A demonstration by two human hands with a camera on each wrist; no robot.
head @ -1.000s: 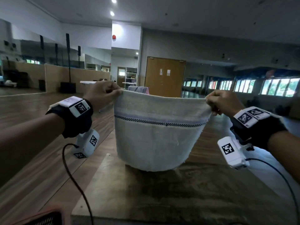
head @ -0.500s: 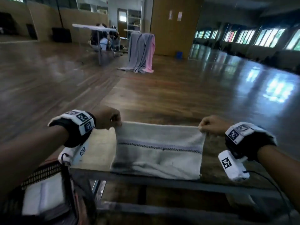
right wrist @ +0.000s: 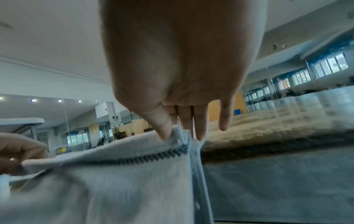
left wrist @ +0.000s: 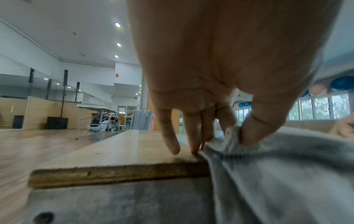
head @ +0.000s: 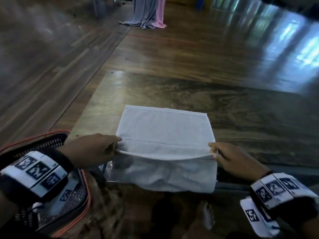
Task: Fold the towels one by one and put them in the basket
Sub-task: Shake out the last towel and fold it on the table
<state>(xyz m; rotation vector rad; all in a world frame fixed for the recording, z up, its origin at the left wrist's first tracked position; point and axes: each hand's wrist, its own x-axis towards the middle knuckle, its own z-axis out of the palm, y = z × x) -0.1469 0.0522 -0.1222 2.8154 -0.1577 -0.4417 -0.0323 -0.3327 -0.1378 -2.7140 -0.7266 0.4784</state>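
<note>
Towel half on table, near part draped off its edge, my left hand and right hand each pinching a corner: I judge first fold underway, next carry both corners forward, basket beside left fingers.

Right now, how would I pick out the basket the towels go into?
Start at the wooden table where both hands hold the pale towel. Look past its near left corner, under the left hand. The basket sits there: dark mesh walls with an orange-red rim, the only container in view.
</note>
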